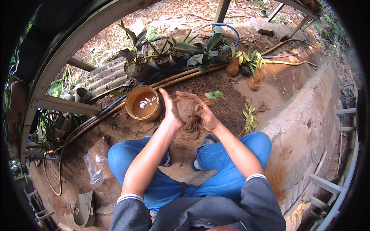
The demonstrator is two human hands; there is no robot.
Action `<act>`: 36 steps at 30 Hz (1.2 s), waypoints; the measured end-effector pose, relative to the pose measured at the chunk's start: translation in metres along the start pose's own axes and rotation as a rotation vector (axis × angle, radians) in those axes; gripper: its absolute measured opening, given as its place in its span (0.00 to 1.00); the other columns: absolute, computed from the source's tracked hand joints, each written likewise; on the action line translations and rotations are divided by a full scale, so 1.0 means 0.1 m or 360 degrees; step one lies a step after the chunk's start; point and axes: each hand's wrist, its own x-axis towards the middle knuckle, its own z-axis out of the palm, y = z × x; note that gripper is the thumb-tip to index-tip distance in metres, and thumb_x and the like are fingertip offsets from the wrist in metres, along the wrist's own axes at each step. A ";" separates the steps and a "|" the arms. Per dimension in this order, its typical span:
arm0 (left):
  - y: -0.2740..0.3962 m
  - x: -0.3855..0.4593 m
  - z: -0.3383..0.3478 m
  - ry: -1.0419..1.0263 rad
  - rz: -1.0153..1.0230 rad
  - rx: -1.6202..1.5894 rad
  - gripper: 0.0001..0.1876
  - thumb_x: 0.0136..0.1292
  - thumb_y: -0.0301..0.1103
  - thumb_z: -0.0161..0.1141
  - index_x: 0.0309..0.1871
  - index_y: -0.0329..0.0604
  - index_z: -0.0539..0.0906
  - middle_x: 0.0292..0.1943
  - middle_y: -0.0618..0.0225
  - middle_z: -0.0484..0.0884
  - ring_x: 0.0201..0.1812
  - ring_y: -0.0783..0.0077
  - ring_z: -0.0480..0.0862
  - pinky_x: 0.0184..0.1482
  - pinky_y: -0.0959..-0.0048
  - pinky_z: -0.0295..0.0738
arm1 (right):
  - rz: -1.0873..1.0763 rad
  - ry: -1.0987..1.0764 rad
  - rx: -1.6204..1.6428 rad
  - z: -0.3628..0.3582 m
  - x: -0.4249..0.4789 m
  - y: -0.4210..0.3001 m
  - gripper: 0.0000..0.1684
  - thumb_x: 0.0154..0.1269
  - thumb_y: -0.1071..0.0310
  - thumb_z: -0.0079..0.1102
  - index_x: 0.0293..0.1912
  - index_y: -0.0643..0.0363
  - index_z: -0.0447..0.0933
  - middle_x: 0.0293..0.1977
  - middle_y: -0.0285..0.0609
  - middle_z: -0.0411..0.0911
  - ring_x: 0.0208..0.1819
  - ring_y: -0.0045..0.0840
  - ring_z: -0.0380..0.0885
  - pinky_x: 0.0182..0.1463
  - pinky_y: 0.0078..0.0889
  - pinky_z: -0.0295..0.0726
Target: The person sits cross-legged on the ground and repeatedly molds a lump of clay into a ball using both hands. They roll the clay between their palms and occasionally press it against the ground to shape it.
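A rounded lump of wet brown soil (187,111) sits between my two cupped hands, above the ground in front of my knees. My left hand (172,111) presses against its left side, palm inward and fingers pointing away from me. Around its far and right sides curves my right hand (206,114), with muddy fingers. Just left of my left hand stands a round bucket (129,107) holding brown, murky water. Beneath and beyond the hands lies a patch of dark fibrous soil (228,101). A small green-leaved cutting (214,94) rests on that soil.
Potted plants (138,68) line the far side beside bamboo poles (188,75) and a blue hose (238,36). Two fibre-wrapped root balls (255,82) lie at the right, near a variegated cutting (251,119). A clear plastic bag (98,164) and a cut-open scoop-like container (83,209) are at the left.
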 end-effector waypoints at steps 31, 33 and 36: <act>-0.16 0.36 -0.33 0.0369 0.0705 0.0381 0.59 0.49 0.83 0.32 0.71 0.39 0.44 0.71 0.50 0.48 0.73 0.55 0.46 0.69 0.46 0.41 | 0.0029 0.0493 -0.0076 0.14 0.02 0.15 0.18 0.58 0.66 0.62 0.48 0.63 0.79 0.46 0.42 0.79 0.48 0.24 0.77 0.55 0.25 0.71; -0.19 0.34 -0.28 0.0495 0.0825 0.0253 0.57 0.51 0.81 0.35 0.72 0.42 0.43 0.71 0.50 0.47 0.73 0.54 0.47 0.69 0.46 0.42 | 0.0084 0.0646 -0.0136 0.14 0.01 0.13 0.13 0.58 0.67 0.62 0.42 0.63 0.80 0.39 0.40 0.81 0.43 0.23 0.77 0.51 0.25 0.73; -0.23 0.25 -0.15 0.0406 0.0965 0.0368 0.54 0.53 0.78 0.41 0.72 0.48 0.44 0.70 0.49 0.48 0.72 0.53 0.50 0.69 0.49 0.46 | 0.0142 0.1055 0.0117 0.09 0.00 0.15 0.14 0.63 0.60 0.59 0.40 0.61 0.78 0.36 0.40 0.80 0.41 0.24 0.78 0.51 0.27 0.74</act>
